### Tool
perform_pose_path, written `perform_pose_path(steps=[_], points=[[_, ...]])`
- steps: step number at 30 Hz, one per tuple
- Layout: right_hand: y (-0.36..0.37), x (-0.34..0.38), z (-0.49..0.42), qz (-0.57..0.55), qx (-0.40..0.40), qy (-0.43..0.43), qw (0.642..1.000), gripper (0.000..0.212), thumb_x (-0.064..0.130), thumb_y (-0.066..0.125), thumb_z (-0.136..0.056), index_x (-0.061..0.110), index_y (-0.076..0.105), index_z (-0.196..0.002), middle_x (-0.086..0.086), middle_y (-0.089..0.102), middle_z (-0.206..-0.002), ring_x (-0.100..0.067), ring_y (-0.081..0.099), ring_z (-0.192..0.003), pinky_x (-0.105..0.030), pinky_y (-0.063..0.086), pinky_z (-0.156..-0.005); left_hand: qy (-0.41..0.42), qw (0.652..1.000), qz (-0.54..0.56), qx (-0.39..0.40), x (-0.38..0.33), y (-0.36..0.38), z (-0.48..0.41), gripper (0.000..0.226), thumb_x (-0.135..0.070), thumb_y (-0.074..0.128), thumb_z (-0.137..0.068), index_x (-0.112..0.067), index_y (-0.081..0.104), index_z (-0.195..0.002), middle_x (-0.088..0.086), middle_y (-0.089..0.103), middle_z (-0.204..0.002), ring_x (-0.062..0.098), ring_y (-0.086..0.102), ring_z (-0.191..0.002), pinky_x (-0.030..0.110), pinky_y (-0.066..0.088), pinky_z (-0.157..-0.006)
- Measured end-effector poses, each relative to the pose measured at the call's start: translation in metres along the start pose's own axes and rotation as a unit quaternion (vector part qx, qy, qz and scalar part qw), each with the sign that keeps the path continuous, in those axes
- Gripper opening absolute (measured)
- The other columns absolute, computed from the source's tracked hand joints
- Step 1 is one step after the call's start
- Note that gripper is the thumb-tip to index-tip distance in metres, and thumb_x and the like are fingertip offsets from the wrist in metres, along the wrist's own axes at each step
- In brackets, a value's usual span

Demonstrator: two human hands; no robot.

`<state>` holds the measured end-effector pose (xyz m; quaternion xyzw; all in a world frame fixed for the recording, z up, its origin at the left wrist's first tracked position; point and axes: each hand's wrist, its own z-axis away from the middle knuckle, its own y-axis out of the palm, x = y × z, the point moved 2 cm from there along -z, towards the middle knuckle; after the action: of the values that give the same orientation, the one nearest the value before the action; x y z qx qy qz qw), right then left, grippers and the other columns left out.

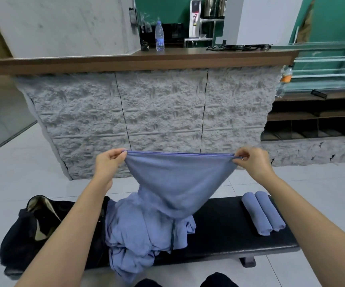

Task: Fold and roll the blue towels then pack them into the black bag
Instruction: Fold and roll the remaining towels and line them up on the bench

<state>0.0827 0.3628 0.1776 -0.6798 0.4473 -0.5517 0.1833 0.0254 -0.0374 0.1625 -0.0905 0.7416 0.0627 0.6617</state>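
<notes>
Pinching a blue cloth towel (177, 179) by its top corners, my left hand (107, 163) and right hand (252, 162) stretch it above the crumpled blue heap (136, 228). Two rolled blue towels (263, 213) lie right on the black padded surface (225, 220), black fabric bag (20, 237) left.

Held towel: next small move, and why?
Probably lift the held towel higher until it clears the pile, so it can be folded. The left hand and right hand pinch its top corners and the edge is taut, but its lower part hangs onto the pile on the bench.
</notes>
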Motion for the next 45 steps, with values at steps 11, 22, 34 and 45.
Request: perform_pose_path(steps=[11,22,34,45], points=[[-0.004,-0.006,0.011,-0.491,0.247,0.139,0.824,0.033,0.026,0.074,-0.076,0.003,0.061,-0.096,-0.007,0.062,-0.084,-0.014,0.06,-0.072,-0.021,0.053,-0.066,-0.157,0.959,0.18,0.152,0.006,-0.024,0.001,0.035,-0.015,0.069,-0.074,-0.003,0.064,-0.106,0.005,0.069,-0.09,0.014,0.063,-0.081,0.023,0.054,-0.07],[0.075,0.098,0.045,-0.194,-0.037,-0.003,0.98,0.017,0.023,0.069,-0.084,0.01,0.07,-0.073,0.002,0.067,-0.065,-0.012,0.061,-0.064,-0.023,0.045,-0.064,-0.116,0.988,0.078,0.06,-0.006,0.121,0.066,0.008,-0.003,0.068,-0.083,-0.003,0.071,-0.09,0.0,0.069,-0.064,0.009,0.063,-0.058,0.021,0.057,-0.06],[0.081,0.104,0.057,-0.208,0.013,-0.068,0.976,0.01,0.01,0.06,-0.086,0.014,0.07,-0.088,0.004,0.069,-0.077,-0.007,0.062,-0.073,-0.019,0.049,-0.07,-0.047,0.986,0.078,0.141,-0.014,0.125,0.08,0.004,-0.014,0.071,-0.083,-0.013,0.073,-0.086,0.0,0.075,-0.082,0.008,0.07,-0.08,0.019,0.055,-0.071],[0.047,0.029,0.031,-0.077,0.172,-0.143,0.972,0.028,0.036,0.073,-0.079,0.032,0.061,-0.104,0.011,0.035,-0.14,-0.015,0.022,-0.129,-0.033,0.026,-0.102,0.01,0.973,0.016,0.231,-0.022,0.113,0.065,0.022,0.003,0.055,-0.09,-0.014,0.067,-0.091,-0.001,0.069,-0.087,0.003,0.063,-0.079,0.013,0.049,-0.075]])
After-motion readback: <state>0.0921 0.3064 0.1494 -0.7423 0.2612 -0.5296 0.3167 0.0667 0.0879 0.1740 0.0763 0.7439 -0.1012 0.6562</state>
